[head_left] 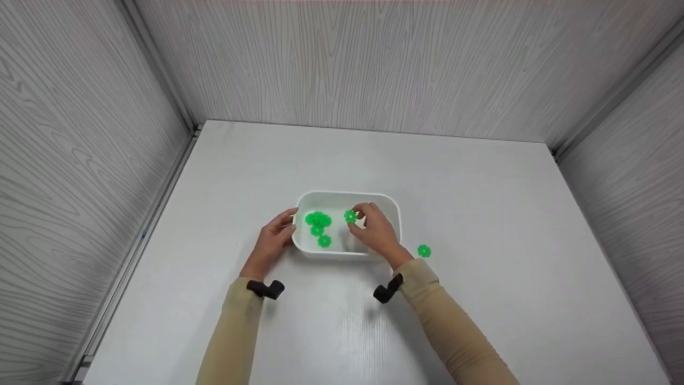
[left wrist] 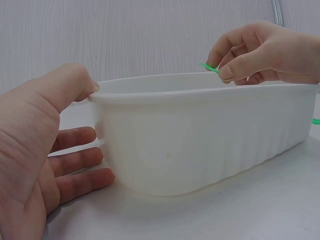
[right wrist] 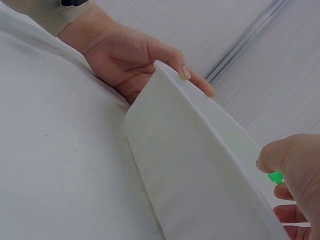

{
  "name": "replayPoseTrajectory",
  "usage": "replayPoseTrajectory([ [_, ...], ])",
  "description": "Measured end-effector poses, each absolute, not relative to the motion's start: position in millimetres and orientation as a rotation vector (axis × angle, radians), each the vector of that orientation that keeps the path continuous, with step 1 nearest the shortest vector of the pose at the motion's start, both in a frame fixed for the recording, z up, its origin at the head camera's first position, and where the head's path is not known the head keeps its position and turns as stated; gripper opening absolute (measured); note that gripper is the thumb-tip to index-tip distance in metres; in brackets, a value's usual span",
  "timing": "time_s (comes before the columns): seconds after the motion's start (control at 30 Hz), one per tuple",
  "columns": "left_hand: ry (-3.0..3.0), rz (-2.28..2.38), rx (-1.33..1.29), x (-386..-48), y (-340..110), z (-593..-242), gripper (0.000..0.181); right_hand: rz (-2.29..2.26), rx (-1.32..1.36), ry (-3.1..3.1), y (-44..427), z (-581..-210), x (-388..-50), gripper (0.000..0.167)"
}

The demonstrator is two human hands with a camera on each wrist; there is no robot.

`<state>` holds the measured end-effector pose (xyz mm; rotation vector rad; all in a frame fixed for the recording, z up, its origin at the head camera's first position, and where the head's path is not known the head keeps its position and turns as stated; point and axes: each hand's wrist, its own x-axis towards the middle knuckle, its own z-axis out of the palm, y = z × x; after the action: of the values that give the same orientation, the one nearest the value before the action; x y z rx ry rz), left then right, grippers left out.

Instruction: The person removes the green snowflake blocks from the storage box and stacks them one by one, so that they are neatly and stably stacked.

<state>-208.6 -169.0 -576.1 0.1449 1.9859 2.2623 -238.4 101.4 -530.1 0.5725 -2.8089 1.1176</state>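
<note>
My left hand (head_left: pixel 271 243) holds the left end of a white container (head_left: pixel 342 256); in the left wrist view the thumb of that hand (left wrist: pixel 30 145) lies on the rim (left wrist: pixel 200 93), with other fingers beside the wall. Between thumb and fingertips, my right hand (head_left: pixel 378 231) pinches a green flower-shaped piece (head_left: pixel 350 216) above the container's inside. The right wrist view shows the same piece (right wrist: pixel 275 177) partly hidden by the right hand (right wrist: pixel 300 170). Several green pieces (head_left: pixel 319 220) lie inside toward the left, some overlapping.
Another green piece (head_left: pixel 424 251) lies on the white table (head_left: pixel 481 203), right of the container and close to my right wrist. Grey wood-grained panels (head_left: pixel 342 64) stand behind the table and at both sides.
</note>
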Motion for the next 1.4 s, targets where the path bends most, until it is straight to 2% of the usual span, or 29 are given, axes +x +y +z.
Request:
replayPoseTrajectory([
  [0.17, 1.956, 2.262, 0.159, -202, -168, -560, 0.045, 1.101, 0.607, -2.744, 108, -527, -237, 0.026],
  [0.7, 2.003, 2.242, 0.169, -203, -167, -560, 0.045, 1.140, 0.552, -2.693, 126, -523, -224, 0.026],
  [1.13, 2.044, 2.252, 0.132, -209, -169, -586, 0.043, 1.215, 0.497, -2.629, 142, -525, -209, 0.029],
  [1.4, 2.093, 2.220, 0.132, -209, -168, -582, 0.042, 1.220, 0.495, -2.541, 150, -524, -200, 0.030],
])
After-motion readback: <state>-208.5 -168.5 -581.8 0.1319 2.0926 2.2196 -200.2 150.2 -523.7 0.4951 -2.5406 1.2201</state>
